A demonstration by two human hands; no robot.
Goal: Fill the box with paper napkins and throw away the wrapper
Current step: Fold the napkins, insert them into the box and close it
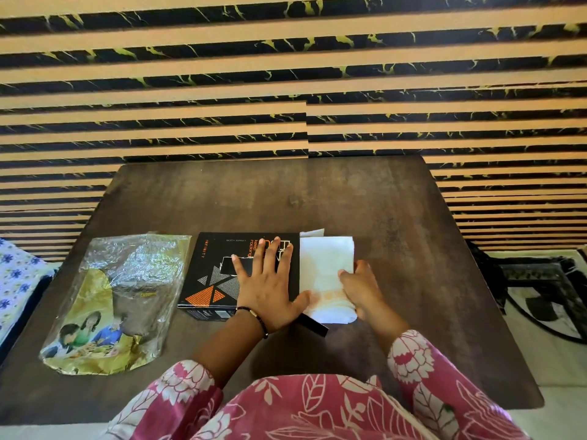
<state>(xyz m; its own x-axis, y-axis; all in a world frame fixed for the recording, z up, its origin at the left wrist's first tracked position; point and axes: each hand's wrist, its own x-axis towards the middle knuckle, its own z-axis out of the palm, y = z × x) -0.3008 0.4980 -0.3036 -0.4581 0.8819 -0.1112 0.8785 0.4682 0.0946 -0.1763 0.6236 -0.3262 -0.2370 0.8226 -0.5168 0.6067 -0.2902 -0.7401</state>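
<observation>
A black box (pixel 209 274) with orange and grey triangles lies flat on the dark table (pixel 349 198). My left hand (pixel 270 281) rests palm down on its top, fingers spread. A stack of white paper napkins (pixel 324 265) sticks out of the box's right end. My right hand (pixel 362 290) grips the stack's right side near the front. A black flap (pixel 314 325) of the box juts out below the napkins. The empty clear-and-gold plastic wrapper (pixel 117 300) lies crumpled to the left of the box.
A striped black-and-tan wall (pixel 286 74) rises behind the table. Blue-flowered fabric (pixel 16 281) lies at the far left. A patterned rug (pixel 546 296) covers the floor on the right. My pink floral sleeves fill the bottom of the view.
</observation>
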